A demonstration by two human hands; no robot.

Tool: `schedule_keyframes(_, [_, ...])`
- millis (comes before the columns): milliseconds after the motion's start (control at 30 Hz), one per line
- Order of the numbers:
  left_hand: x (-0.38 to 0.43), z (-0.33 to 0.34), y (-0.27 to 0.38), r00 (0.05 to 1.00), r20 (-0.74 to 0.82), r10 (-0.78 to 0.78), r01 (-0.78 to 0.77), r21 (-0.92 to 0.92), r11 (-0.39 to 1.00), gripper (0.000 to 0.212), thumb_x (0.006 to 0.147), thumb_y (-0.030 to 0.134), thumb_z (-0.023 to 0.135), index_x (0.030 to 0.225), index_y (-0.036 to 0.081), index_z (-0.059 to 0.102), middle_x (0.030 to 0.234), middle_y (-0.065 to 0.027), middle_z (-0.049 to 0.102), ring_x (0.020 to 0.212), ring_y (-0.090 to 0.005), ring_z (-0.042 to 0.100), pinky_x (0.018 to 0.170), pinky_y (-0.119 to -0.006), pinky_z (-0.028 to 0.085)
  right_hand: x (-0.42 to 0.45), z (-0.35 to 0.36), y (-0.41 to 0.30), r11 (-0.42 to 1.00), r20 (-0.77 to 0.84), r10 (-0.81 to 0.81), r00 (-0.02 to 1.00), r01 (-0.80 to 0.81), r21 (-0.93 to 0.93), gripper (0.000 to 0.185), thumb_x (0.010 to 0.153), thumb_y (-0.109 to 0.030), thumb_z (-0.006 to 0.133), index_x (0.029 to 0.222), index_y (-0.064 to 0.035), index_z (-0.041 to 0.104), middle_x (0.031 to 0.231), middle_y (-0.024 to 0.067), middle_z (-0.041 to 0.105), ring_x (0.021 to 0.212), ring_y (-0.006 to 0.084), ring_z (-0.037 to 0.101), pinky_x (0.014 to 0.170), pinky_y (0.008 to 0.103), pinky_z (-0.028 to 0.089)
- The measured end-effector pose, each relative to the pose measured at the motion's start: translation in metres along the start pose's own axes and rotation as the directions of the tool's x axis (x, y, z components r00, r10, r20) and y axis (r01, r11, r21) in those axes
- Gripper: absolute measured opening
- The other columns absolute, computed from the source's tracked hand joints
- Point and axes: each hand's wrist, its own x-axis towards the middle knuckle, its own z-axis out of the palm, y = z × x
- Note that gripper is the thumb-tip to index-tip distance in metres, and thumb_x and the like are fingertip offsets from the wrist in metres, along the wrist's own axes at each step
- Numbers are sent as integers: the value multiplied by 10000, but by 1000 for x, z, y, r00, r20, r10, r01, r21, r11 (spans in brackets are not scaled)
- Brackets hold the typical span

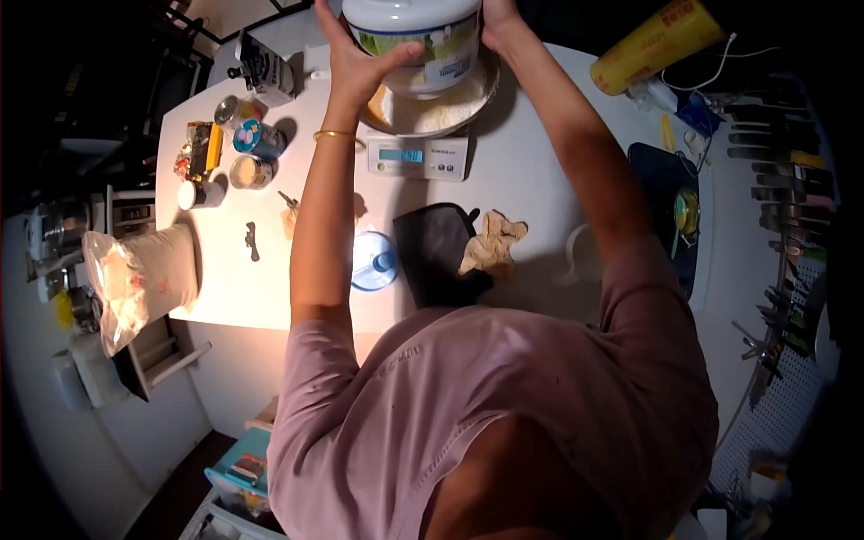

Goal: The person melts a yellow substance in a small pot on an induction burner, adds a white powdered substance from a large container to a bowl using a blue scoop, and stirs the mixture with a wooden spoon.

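Note:
Between my two hands, at the top edge of the view, is a large white plastic tub (422, 47) with a printed band. My left hand (364, 57) grips its left side, thumb spread across the front. My right hand (498, 23) is against its right side, its fingers mostly hidden. Under the tub a round metal bowl (496, 84) holds white powder (452, 108) with an orange-brown patch at its left. The bowl rests on a digital kitchen scale (417, 156) with a lit display. Whether tub and bowl touch, I cannot tell.
Cans and jars (260, 138) stand on the table's left, beside a plastic bag of white contents (158, 277). Nearer me lie a round blue lid (373, 261), a black oven mitt (432, 250) and a crumpled tan cloth (495, 244). A yellow roll (655, 47) lies at the upper right.

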Motion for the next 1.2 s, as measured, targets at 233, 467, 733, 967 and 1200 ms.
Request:
schedule_keyframes(233, [-2,-12,-15,891,211,-403,454,-362,814,706,782,499,547,1339,186,246,1327,-75,314,1247,-260,253,924,-551,316,-6,-1,16,990,-26,-74,997,77,116,450,874,-414,401,1027,-35,589,987,81,624,956,182,559,874,295,401])
schedule_keyframes(467, [5,-10,-1,765,235,-600,633,-447,632,654,786,572,452,1295,178,337,1345,-88,307,1261,-291,215,877,-640,273,-8,-1,8,977,-19,-207,978,205,-62,410,825,-336,520,1103,-37,550,1063,86,584,972,177,552,843,281,424])
schedule_keyframes(733, [3,-15,9,594,317,-739,802,-303,515,747,711,661,469,1272,173,395,1338,-106,311,1177,-320,346,805,-621,337,-14,-7,14,970,-100,-241,965,235,-64,299,780,-310,591,920,-46,613,786,40,597,739,127,564,661,232,436])
schedule_keyframes(967, [2,-27,8,593,435,-678,803,-389,452,736,716,646,499,1257,160,385,1297,-87,348,1110,-311,408,746,-566,375,-24,4,5,974,-55,-223,973,221,-44,326,765,-323,601,944,-51,614,806,49,600,745,140,566,669,252,447])
schedule_keyframes(1200, [8,-20,11,545,424,-723,833,-374,408,722,670,599,560,1221,154,419,1215,-110,441,1064,-306,455,731,-530,388,-16,-1,11,970,-43,-238,970,235,-64,339,770,-339,590,955,-56,612,860,46,602,791,138,558,728,254,430])
